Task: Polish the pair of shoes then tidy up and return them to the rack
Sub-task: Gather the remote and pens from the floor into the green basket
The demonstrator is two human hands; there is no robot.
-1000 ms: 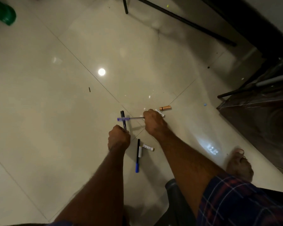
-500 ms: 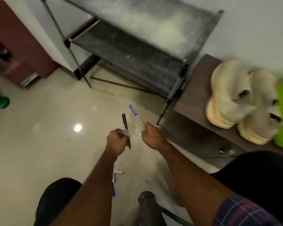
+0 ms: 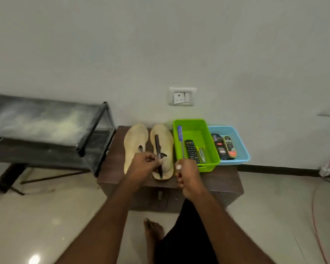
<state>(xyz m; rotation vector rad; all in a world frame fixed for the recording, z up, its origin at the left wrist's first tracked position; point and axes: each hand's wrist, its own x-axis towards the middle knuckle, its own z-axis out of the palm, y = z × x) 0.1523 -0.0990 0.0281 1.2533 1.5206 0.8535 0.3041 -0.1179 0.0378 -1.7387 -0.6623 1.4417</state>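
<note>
tidy-up | left hand (image 3: 144, 164) gripping black pen (image 3: 158, 149), right hand (image 3: 187, 175) pinching blue pen (image 3: 180, 139) | shoes (image 3: 135, 143) on tabletop (image 3: 225, 176), just left of green basket (image 3: 211, 149) | probably best: drop pens into basket, tips down, clear of remote (image 3: 192, 151)

my one head camera looks forward and down, close over my hands (image 3: 147, 164), toward the cabinet (image 3: 225, 180) and wall (image 3: 160, 44)
</note>
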